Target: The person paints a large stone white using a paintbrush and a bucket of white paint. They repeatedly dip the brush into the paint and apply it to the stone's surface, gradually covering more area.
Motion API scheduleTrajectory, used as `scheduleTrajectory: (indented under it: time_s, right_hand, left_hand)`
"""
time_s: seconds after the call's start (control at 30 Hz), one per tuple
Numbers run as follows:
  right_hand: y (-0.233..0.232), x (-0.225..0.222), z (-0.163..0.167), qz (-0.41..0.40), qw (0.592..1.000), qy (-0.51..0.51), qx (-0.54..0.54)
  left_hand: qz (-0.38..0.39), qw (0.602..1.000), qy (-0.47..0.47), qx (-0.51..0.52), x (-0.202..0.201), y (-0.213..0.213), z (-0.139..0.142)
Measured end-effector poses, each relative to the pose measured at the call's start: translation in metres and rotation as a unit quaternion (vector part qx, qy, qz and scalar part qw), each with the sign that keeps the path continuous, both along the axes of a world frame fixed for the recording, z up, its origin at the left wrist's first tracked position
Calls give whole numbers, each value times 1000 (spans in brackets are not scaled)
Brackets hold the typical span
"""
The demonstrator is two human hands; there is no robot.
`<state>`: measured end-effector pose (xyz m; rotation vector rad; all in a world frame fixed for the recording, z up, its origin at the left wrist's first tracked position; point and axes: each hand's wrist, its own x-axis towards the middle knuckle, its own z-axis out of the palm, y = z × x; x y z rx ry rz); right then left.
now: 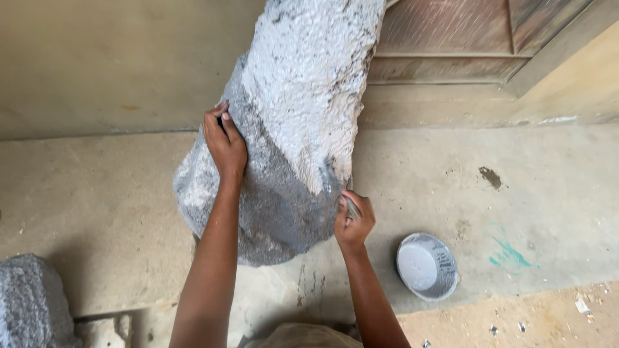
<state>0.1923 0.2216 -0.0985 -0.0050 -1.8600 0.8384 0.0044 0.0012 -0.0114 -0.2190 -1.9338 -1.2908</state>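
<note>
Far left: 1 grey rough stone block (29,299) sits at the bottom-left corner on the concrete floor (116,206), cut off by the frame edge and well apart from the action.
Left hand: the left hand (225,145) lies flat on the left flank of the big stone (290,122), palm pressed, fingers spread near the line where the pale coat meets the dark grey; it braces and holds nothing.
Big stone: 1 tall rough stone, leaning up toward the wall (97,58), upper part coated whitish, lower part bare dark grey, its base on the floor between the 2 forearms.
Right hand: the right hand (353,222) is closed tight around a thin tool (352,207), most likely a brush, with its tip at the stone's lower right edge; the working end is hidden, so I cannot tell its exact kind.
Bowl: 1 round bowl (427,266) of pale grey paint stands on the floor just right of that hand.
Far right: a teal smear (509,254) and a dark spot mark the floor; a wooden door (451,38) is behind.
Risk: my read is the leaning stone could shift if the bracing palm slips on wet coating; the right elbow could also knock the bowl, since it stands so near.
Count: 2 hands, 2 stones, 1 bowl, 1 tool.
</note>
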Motion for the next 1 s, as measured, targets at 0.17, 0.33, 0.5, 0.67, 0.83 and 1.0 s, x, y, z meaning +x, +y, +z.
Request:
scheduleTrajectory:
  time_s: [0.17, 0.33, 0.5, 0.67, 0.83, 1.0]
  right_hand:
    - [-4, -5, 2, -15, 999, 45, -6]
    - [-4, -7, 2, -25, 997, 63, -42]
    - [11, -15, -15, -32, 998, 33, 32]
    - [35, -29, -44, -32, 998, 48, -1]
    - [37, -24, -53, -12, 992, 114, -51]
    - [28, -11, -47, -7, 997, 60, -48]
  left_hand:
    - [0, 1000, -7, 4, 1, -1, 1]
    - [5, 1000, -13, 4, 0, 0, 4]
    - [18, 999, -33, -4, -2, 0, 3]
    - [0, 999, -39, 14, -4, 1, 1]
    - [0, 999, -32, 11, -4, 1, 1]
    - [0, 1000, -23, 9, -3, 1, 3]
